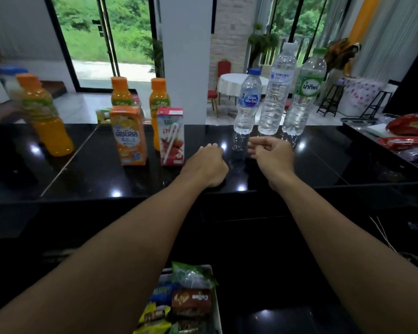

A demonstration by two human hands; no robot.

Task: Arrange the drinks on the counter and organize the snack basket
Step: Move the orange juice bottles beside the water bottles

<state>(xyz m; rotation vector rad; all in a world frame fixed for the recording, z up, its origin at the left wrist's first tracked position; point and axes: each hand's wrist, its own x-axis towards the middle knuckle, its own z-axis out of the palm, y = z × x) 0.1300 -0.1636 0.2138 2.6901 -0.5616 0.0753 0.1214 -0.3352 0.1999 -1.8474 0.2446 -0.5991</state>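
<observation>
My left grip [204, 165] and right grip [270, 153] are both empty, loosely curled over the bench [323, 160]. I'd grab the small bottle [249, 102] low so it doesn't tip.

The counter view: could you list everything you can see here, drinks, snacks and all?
counter: one, glossy black, across the middle of the view
water bottles: three, clear, with blue, clear and green caps, in a row at the counter's far edge, right of centre
orange juice bottles: three, orange, two behind the cartons, one blurred at far left
orange carton: one, left of centre
red-and-white carton: one, straw on its front, right of the orange one
snack basket: one, white, bottom centre
snack packets: several, green, brown, blue, yellow, in the basket
red packets: at least two, far right
left hand: empty, over the counter
right hand: empty, near the water bottles
</observation>
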